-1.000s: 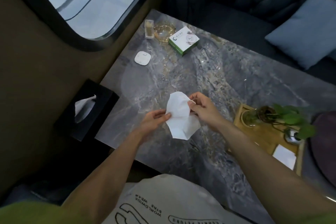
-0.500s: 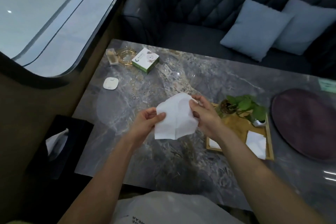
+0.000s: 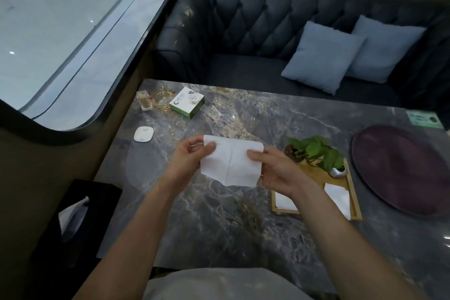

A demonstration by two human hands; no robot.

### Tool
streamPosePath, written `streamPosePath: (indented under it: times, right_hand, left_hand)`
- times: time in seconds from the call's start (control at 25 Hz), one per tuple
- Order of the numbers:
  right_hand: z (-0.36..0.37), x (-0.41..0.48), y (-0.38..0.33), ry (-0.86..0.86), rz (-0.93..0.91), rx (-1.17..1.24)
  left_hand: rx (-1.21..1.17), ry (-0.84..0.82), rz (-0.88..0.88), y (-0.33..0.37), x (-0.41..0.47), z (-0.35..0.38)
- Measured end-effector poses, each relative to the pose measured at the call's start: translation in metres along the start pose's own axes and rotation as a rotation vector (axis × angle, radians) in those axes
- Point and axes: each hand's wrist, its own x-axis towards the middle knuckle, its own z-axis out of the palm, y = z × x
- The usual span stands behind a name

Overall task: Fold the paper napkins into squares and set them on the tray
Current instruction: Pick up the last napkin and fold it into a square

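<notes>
Holding a white paper napkin (image 3: 231,161) in the air above the desk (image 3: 207,214), the left hand (image 3: 187,161) and right hand (image 3: 277,173) each pinch one side edge. Just beyond the right hand sits a wooden tray (image 3: 350,182) with two folded napkins (image 3: 338,198). Uneven tension could skew the crease or tear the thin sheet.

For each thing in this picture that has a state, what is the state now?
napkin: held up between both hands, spread, creased
left hand: pinching the napkin's left edge
right hand: pinching its right edge
tray: two folded napkins on it
tissue box: tissue sticking out
</notes>
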Motion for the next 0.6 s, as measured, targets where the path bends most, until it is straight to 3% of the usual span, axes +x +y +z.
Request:
streamPosePath:
  times: [0.32,0.6]
  right_hand:
    - [0.013,-0.005,-0.028,0.093,-0.201,-0.193]
    - [0.028,-0.005,-0.051,0.108,-0.275,-0.194]
  left_hand:
    - [0.027,-0.03,0.058,0.024,0.001,-0.014]
    - [0.047,-0.043,0.107,0.054,0.007,-0.019]
